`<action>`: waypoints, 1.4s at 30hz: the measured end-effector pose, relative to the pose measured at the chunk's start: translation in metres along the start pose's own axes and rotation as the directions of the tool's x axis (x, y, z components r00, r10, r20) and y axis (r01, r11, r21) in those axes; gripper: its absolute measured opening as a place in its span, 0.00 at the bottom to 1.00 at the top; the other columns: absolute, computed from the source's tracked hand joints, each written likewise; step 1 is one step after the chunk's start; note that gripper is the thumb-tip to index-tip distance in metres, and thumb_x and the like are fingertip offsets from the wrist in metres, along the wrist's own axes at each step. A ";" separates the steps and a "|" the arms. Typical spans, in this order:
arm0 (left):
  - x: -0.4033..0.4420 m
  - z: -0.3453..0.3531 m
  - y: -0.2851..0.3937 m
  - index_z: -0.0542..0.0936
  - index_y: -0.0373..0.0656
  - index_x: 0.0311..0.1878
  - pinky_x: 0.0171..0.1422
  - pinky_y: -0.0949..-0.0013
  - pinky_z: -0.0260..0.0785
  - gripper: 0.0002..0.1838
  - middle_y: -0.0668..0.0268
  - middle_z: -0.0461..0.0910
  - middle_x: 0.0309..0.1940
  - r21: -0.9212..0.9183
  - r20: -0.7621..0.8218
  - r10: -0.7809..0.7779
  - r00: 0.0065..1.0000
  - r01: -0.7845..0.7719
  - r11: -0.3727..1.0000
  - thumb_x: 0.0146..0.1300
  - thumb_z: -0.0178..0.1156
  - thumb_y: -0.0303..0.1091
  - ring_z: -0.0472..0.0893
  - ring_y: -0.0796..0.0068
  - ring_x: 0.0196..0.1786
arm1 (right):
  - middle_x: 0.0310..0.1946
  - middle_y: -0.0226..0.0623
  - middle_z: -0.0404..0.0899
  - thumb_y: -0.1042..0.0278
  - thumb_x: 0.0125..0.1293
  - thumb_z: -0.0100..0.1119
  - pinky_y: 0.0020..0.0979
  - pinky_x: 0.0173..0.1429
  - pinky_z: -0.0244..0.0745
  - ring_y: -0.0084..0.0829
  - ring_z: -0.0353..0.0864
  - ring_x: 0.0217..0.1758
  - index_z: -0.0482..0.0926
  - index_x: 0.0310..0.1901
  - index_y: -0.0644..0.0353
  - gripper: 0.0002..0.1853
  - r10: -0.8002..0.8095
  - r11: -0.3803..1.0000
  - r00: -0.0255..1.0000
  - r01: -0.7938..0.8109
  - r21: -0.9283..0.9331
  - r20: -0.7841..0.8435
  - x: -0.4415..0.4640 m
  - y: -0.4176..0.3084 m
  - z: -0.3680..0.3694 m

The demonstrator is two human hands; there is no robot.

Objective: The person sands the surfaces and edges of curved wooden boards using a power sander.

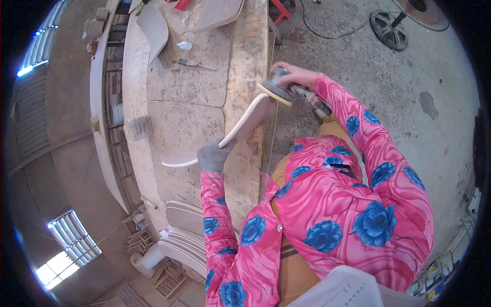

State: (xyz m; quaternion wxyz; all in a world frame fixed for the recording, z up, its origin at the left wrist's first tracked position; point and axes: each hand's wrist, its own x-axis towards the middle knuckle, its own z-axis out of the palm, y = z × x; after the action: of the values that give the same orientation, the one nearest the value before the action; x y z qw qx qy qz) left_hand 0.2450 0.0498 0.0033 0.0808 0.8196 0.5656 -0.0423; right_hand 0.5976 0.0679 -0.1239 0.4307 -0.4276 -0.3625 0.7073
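Note:
A curved wooden panel (248,121) stands on its edge over the workbench, its pale rim facing up. My left hand (212,155), in a grey glove, is closed around the panel near its middle. At the far end of the panel, my right hand (296,77) grips a sander (277,88) from above. The sander's round yellow-edged pad meets or nearly meets the panel's tip; exact contact is hard to tell. A hose or handle part runs back from the sander toward my sleeve.
On the workbench (189,120) lie a small white bottle (184,45), a metal tool (194,64) and more curved panels (153,30). Stacked panels (184,245) stand at the lower left. A pedestal fan (391,30) and a cable (332,37) are on the concrete floor.

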 end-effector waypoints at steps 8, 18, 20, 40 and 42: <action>0.002 -0.004 0.004 0.86 0.55 0.33 0.28 0.60 0.70 0.24 0.59 0.80 0.21 0.072 0.050 -0.016 0.999 0.012 0.997 0.47 0.64 0.65 0.81 0.57 0.26 | 0.40 0.45 0.72 0.59 0.45 0.61 0.37 0.46 0.74 0.43 0.78 0.39 0.72 0.54 0.45 0.29 -0.371 0.305 0.809 0.569 -0.763 0.455 -0.028 -0.144 0.106; 0.005 -0.008 0.002 0.86 0.55 0.32 0.30 0.57 0.70 0.25 0.59 0.80 0.21 0.061 0.080 0.019 0.997 -0.024 0.998 0.49 0.61 0.67 0.81 0.56 0.25 | 0.43 0.31 0.71 0.66 0.51 0.63 0.24 0.51 0.68 0.23 0.71 0.46 0.69 0.54 0.53 0.27 -0.219 0.958 0.975 0.207 -0.200 -0.037 -0.011 -0.003 0.003; 0.004 -0.010 0.005 0.86 0.55 0.33 0.30 0.57 0.70 0.25 0.59 0.80 0.21 0.069 0.075 0.030 0.997 -0.035 0.997 0.50 0.60 0.67 0.81 0.57 0.25 | 0.42 0.31 0.71 0.67 0.51 0.63 0.23 0.50 0.69 0.22 0.72 0.45 0.69 0.55 0.53 0.27 -0.105 0.991 0.989 0.095 -0.098 -0.102 -0.014 0.032 -0.001; 0.009 -0.005 -0.009 0.84 0.53 0.32 0.31 0.58 0.72 0.18 0.59 0.81 0.23 -0.066 0.010 0.159 0.987 -0.158 0.985 0.52 0.64 0.57 0.81 0.57 0.27 | 0.43 0.43 0.69 0.63 0.53 0.63 0.38 0.35 0.78 0.42 0.81 0.35 0.75 0.49 0.36 0.20 -0.555 0.093 0.813 0.273 -0.958 0.178 -0.080 -0.085 0.197; 0.010 -0.006 -0.005 0.84 0.52 0.32 0.32 0.58 0.72 0.18 0.59 0.81 0.23 -0.089 0.006 0.129 0.992 -0.128 0.988 0.52 0.64 0.57 0.81 0.57 0.28 | 0.42 0.43 0.69 0.62 0.52 0.63 0.40 0.35 0.78 0.43 0.81 0.34 0.75 0.49 0.36 0.20 -0.624 0.221 0.779 0.261 -0.940 0.069 -0.076 -0.097 0.175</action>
State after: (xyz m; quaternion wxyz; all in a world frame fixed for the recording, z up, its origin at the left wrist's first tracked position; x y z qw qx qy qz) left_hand 0.2435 0.0618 0.0072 0.1228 0.8498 0.5123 -0.0170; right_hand 0.4860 0.0085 0.0493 0.3568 -0.5759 -0.7211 0.1451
